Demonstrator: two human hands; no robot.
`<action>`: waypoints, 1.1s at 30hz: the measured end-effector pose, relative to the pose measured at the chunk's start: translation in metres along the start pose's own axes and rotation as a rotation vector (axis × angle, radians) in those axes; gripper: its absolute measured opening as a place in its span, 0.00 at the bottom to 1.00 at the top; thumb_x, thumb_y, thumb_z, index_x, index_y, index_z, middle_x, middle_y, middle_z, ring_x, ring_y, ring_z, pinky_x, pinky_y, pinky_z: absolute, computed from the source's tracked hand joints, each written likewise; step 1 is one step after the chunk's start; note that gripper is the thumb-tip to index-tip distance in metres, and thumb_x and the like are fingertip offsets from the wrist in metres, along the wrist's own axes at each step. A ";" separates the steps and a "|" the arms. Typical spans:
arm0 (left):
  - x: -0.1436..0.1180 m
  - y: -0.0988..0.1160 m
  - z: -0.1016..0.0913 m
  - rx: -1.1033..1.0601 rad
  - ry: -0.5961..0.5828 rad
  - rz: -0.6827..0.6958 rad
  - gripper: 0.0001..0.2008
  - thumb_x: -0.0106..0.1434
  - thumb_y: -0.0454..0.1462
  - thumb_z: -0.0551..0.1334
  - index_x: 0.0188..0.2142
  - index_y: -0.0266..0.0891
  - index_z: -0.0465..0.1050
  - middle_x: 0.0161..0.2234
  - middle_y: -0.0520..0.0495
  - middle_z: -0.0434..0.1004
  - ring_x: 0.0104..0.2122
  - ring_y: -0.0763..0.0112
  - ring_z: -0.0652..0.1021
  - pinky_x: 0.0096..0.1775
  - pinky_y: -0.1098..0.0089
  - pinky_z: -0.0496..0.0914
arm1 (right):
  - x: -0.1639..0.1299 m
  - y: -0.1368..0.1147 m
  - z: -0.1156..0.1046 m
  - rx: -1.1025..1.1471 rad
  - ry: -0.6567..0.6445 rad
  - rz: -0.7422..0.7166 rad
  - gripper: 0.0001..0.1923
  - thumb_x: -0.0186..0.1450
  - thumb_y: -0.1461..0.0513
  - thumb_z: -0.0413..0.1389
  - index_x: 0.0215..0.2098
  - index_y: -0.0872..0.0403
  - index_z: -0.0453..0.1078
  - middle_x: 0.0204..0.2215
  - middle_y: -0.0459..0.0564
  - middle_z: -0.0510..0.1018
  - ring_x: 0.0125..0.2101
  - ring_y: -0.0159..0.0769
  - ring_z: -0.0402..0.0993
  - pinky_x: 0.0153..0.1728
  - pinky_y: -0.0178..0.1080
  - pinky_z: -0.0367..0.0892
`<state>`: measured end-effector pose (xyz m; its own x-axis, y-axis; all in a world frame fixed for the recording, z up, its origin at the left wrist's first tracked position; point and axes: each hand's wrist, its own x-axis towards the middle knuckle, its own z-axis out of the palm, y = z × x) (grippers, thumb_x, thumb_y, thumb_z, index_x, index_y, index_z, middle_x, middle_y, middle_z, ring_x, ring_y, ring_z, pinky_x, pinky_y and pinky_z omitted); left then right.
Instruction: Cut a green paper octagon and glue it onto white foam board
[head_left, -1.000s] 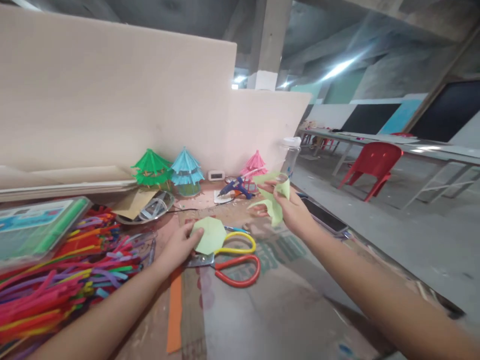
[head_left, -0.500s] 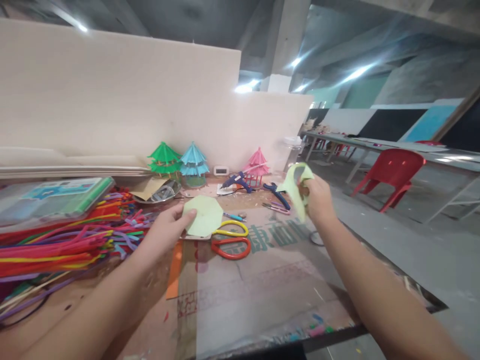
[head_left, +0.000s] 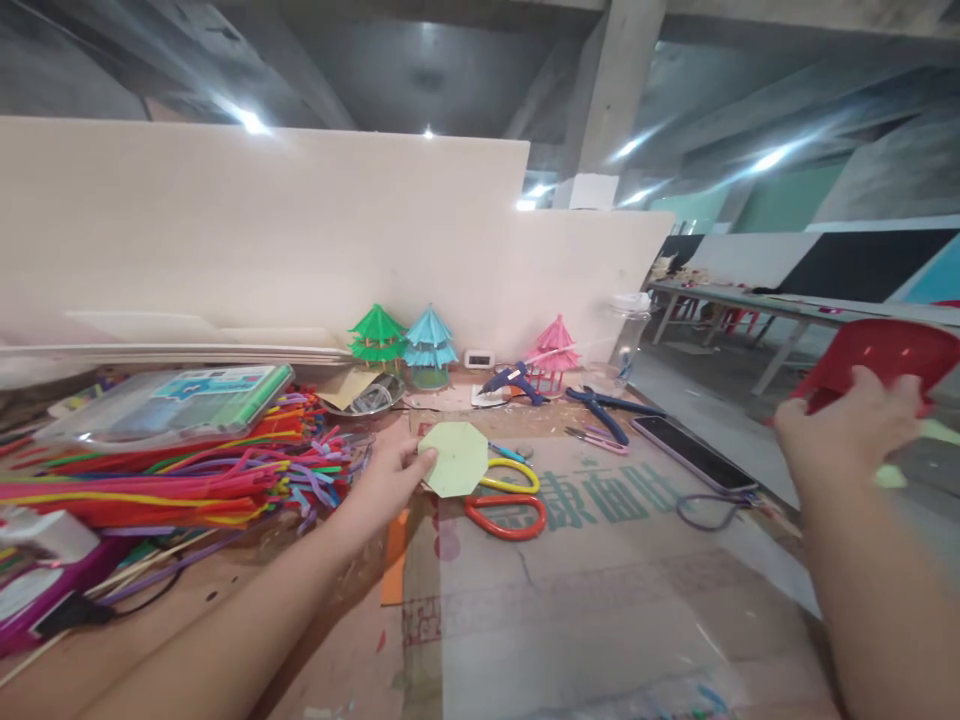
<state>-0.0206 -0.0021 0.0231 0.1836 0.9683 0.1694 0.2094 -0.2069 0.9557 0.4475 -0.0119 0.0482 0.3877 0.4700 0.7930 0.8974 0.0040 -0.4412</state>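
My left hand (head_left: 390, 478) pinches a light green octagon of paper (head_left: 454, 458) just above the table, over two pairs of scissors, one with yellow handles (head_left: 512, 474) and one with red handles (head_left: 507, 516). My right hand (head_left: 847, 428) is out past the table's right edge, fingers closed on a light green paper scrap (head_left: 892, 474) that pokes out below and to the right of the fist. The hand is blurred.
A heap of coloured pipe cleaners (head_left: 187, 470) and a clear plastic case (head_left: 169, 400) lie at left. Three paper pagodas, green (head_left: 377, 336), blue (head_left: 429, 342) and pink (head_left: 556, 350), stand by the back board. A glue gun (head_left: 510, 380), blue pliers (head_left: 604, 410) and a phone (head_left: 694, 452) lie at right.
My right hand swung with the green scrap from above the table out to the right, beyond the edge. The left hand kept the octagon in about the same spot. The view panned right.
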 end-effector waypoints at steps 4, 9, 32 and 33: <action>-0.001 0.001 -0.004 0.038 0.000 0.024 0.23 0.51 0.56 0.66 0.27 0.36 0.75 0.25 0.47 0.76 0.27 0.65 0.75 0.28 0.69 0.67 | -0.011 -0.038 0.032 0.018 -0.068 0.008 0.24 0.63 0.64 0.47 0.58 0.58 0.65 0.51 0.72 0.70 0.55 0.63 0.66 0.55 0.61 0.60; -0.001 0.002 -0.008 0.113 -0.041 0.039 0.22 0.52 0.54 0.66 0.30 0.36 0.77 0.27 0.45 0.79 0.27 0.63 0.77 0.30 0.67 0.69 | -0.062 -0.099 0.077 0.138 -0.412 -0.317 0.17 0.63 0.64 0.51 0.48 0.58 0.73 0.46 0.64 0.78 0.49 0.53 0.74 0.55 0.55 0.66; -0.007 0.001 0.000 0.675 -0.154 0.067 0.19 0.61 0.37 0.57 0.51 0.36 0.76 0.29 0.48 0.77 0.31 0.62 0.77 0.34 0.67 0.67 | -0.103 -0.115 0.103 0.268 -0.775 -0.517 0.12 0.68 0.68 0.52 0.45 0.55 0.75 0.40 0.58 0.78 0.45 0.45 0.75 0.47 0.46 0.69; -0.007 0.000 -0.001 0.681 -0.156 0.068 0.19 0.61 0.37 0.57 0.51 0.36 0.76 0.29 0.48 0.78 0.31 0.62 0.77 0.34 0.67 0.67 | -0.102 -0.114 0.104 0.254 -0.770 -0.506 0.12 0.68 0.68 0.52 0.45 0.56 0.76 0.41 0.58 0.78 0.45 0.46 0.75 0.47 0.46 0.69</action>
<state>-0.0224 -0.0089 0.0221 0.3427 0.9293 0.1378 0.7382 -0.3571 0.5723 0.2839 0.0317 -0.0265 -0.3595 0.8114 0.4608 0.8132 0.5147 -0.2718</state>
